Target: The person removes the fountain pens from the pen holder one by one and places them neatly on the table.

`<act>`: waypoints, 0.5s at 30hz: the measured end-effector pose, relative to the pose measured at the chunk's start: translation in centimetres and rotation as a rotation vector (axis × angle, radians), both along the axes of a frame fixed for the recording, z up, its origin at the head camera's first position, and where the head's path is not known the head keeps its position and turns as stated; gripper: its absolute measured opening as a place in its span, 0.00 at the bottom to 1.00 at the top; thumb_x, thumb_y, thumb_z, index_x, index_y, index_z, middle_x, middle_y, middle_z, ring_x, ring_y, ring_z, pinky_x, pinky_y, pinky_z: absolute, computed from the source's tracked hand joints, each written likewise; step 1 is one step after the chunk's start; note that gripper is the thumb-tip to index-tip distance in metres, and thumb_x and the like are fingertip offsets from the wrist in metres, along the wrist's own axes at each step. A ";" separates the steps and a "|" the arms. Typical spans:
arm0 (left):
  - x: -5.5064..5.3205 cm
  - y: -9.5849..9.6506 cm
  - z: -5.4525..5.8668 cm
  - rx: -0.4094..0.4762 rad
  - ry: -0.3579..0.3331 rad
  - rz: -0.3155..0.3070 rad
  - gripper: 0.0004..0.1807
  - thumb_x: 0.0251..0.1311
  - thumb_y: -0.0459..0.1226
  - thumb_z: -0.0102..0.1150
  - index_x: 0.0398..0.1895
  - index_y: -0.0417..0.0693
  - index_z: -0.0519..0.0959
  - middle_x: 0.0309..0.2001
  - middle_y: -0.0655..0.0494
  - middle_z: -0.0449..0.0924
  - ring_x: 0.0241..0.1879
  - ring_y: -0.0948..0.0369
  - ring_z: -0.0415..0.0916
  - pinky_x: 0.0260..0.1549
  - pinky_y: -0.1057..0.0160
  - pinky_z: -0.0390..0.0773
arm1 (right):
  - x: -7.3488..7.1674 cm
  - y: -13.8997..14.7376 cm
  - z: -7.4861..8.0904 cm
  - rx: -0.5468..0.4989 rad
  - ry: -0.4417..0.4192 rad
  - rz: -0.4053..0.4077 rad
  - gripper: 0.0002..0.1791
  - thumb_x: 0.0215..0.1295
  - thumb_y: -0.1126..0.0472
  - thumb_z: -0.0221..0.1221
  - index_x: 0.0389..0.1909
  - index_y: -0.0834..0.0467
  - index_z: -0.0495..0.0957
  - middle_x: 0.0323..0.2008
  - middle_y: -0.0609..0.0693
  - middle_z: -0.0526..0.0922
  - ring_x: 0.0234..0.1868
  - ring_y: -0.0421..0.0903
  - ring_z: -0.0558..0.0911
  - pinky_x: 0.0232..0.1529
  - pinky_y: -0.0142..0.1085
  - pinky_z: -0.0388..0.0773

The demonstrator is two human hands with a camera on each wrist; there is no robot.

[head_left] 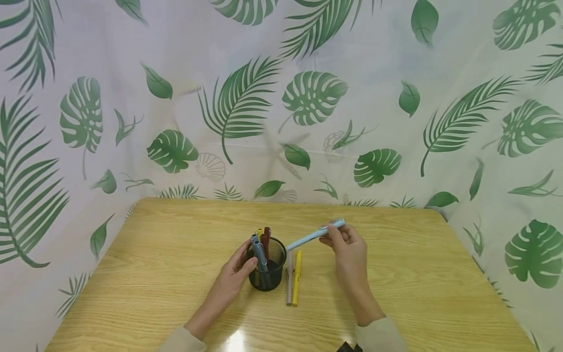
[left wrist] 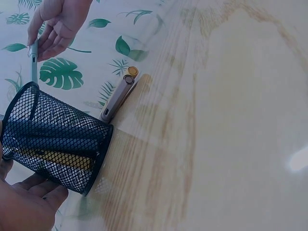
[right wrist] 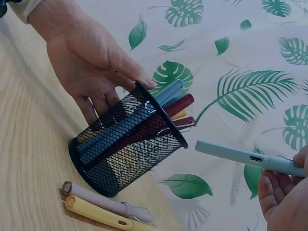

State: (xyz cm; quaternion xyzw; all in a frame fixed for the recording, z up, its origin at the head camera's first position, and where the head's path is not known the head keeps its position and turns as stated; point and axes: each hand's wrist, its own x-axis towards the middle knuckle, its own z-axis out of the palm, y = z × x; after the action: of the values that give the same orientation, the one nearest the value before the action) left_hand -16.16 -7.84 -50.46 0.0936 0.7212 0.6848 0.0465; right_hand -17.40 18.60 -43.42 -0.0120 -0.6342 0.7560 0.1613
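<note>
My left hand (head_left: 232, 273) grips a black mesh pen holder (head_left: 266, 280), thumb at its rim and fingers round its far side. Inside the holder stand several pens: blue pens (right wrist: 169, 90), dark red pens (right wrist: 182, 103) and a yellow one (head_left: 260, 231). With thumb and fingers my right hand (head_left: 350, 252) pinches a light blue pen (head_left: 313, 236), tilted so its lower end comes right at the holder's rim. In the right wrist view that end of the pen (right wrist: 226, 152) points at the holder's mouth.
On the wooden table (head_left: 176, 244), just right of the holder, a greyish pen (head_left: 289, 281) and a yellow pen (head_left: 297, 278) lie side by side. Behind the table hangs a white cloth (head_left: 264, 161) with green leaf prints. A small dark object (head_left: 349, 347) shows at the bottom edge.
</note>
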 end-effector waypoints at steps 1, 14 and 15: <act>0.0 0.0 0.0 0.002 -0.001 -0.002 0.34 0.78 0.42 0.55 0.81 0.45 0.58 0.77 0.34 0.58 0.75 0.38 0.56 0.71 0.40 0.61 | 0.0 0.2 0.1 -0.001 0.000 -0.003 0.13 0.78 0.64 0.58 0.50 0.71 0.75 0.42 0.57 0.85 0.42 0.46 0.87 0.51 0.41 0.85; 0.1 0.0 0.2 -0.005 0.007 0.000 0.33 0.78 0.41 0.54 0.81 0.43 0.58 0.73 0.30 0.64 0.73 0.38 0.61 0.70 0.40 0.63 | 0.6 2.8 0.9 -0.018 -0.034 -0.046 0.17 0.77 0.63 0.59 0.51 0.76 0.73 0.38 0.52 0.86 0.41 0.44 0.86 0.47 0.35 0.85; 0.0 0.0 0.2 -0.002 0.000 0.001 0.33 0.78 0.41 0.54 0.81 0.44 0.58 0.73 0.30 0.64 0.73 0.38 0.61 0.70 0.40 0.62 | 0.6 3.1 0.9 -0.017 -0.038 -0.050 0.17 0.77 0.62 0.59 0.51 0.75 0.73 0.39 0.52 0.86 0.41 0.44 0.85 0.47 0.35 0.85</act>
State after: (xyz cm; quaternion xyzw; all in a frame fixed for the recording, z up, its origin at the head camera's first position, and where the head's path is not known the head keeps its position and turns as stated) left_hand -16.12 -7.80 -50.24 0.0932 0.7219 0.6841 0.0463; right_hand -16.79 21.70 -42.51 -0.0435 -0.6303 0.7567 0.1680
